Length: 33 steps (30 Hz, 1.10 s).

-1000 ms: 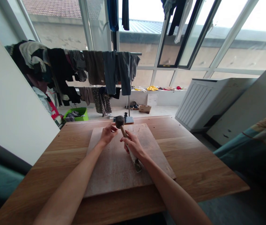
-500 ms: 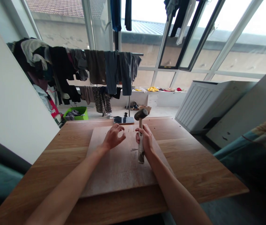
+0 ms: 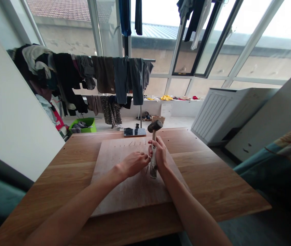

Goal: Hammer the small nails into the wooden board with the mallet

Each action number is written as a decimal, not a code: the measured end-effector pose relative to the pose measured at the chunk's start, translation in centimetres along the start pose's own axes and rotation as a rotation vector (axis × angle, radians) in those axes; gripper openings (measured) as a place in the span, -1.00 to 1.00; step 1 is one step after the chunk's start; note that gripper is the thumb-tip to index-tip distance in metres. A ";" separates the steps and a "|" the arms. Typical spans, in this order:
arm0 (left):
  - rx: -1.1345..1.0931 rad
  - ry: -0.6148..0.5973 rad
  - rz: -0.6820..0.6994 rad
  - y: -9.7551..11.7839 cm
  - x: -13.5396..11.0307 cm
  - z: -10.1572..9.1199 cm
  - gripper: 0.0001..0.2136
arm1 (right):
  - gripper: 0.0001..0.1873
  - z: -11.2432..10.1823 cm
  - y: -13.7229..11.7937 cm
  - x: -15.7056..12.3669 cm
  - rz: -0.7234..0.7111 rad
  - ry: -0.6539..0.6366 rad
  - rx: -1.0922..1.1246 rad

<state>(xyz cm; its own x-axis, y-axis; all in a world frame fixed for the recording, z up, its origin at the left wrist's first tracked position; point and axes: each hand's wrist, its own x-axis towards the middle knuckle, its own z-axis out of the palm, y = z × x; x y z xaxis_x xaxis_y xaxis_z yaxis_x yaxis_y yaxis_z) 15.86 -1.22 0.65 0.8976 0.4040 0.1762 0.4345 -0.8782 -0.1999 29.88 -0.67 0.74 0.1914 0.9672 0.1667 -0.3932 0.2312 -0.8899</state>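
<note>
My right hand (image 3: 160,152) is wrapped around the handle of a hammer (image 3: 153,160), its dark head (image 3: 155,125) pointing up and away from me. My left hand (image 3: 136,163) is low over the board (image 3: 120,191), just left of the hammer handle. Its fingers are bent and pressed together over the spot where loose nails (image 3: 147,168) lie; whether a nail is between the fingertips is hidden. Toward the board's far edge several nails (image 3: 135,143) stand in a row, one of them leaning. Small dark dots continue that row to the left.
The board lies on a wooden table (image 3: 202,177). Beyond its far edge rests a phone-like flat object (image 3: 134,132). A green basket (image 3: 84,125) and a clothes rack with hanging trousers (image 3: 121,80) stand behind. At the right is a white ribbed appliance (image 3: 212,109).
My left hand has come away from the nail row, moving toward me and right to the loose nails, its fingers closing. The right hand and hammer have barely moved.
</note>
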 end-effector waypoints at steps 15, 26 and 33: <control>-0.453 0.481 -0.787 -6.8 -1.3 2.5 -0.85 | -0.83 0.2 -0.1 -0.2 0.003 -0.018 -0.031; -0.630 0.583 -0.973 -8.2 -1.5 5.8 -0.88 | -0.69 1.0 0.9 -1.0 0.156 -0.266 -0.056; -0.628 0.592 -0.983 -8.1 -2.0 5.8 -0.91 | -0.54 1.5 1.2 -1.7 0.190 -0.412 -0.121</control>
<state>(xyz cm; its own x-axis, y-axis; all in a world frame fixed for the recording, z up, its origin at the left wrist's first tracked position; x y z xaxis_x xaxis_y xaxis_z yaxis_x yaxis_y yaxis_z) 10.96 6.62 -3.72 -0.0115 0.9091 0.4164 0.6327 -0.3158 0.7070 27.75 -1.91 -0.02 -0.2562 0.9580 0.1285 -0.2745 0.0553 -0.9600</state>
